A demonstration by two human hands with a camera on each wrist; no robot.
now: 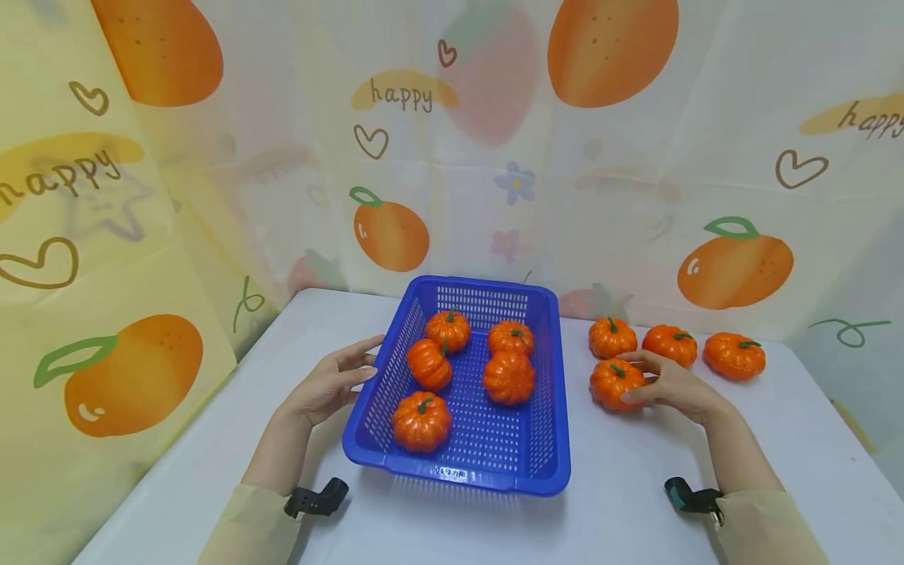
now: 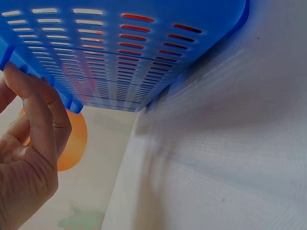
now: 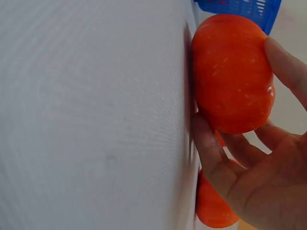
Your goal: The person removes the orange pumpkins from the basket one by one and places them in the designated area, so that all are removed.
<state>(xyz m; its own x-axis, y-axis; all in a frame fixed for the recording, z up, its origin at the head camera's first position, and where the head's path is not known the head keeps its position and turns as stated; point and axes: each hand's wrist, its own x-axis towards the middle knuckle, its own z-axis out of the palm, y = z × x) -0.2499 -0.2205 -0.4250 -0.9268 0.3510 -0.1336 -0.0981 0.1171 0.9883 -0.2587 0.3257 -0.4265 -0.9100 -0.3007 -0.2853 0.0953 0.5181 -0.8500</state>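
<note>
A blue plastic basket stands on the white table with several small orange toy pumpkins inside, such as the one at its near left. My left hand is at the basket's left side, its relaxed fingers and thumb touching the rim; the left wrist view shows the fingertips right at the rim's edge. To the right of the basket, my right hand holds a pumpkin with a green stem between thumb and fingers. In the right wrist view this pumpkin is close against the tabletop.
Behind the right hand, further pumpkins sit in a row: one at the left, one in the middle and one at the right. A printed curtain hangs along the table's back edge and left side.
</note>
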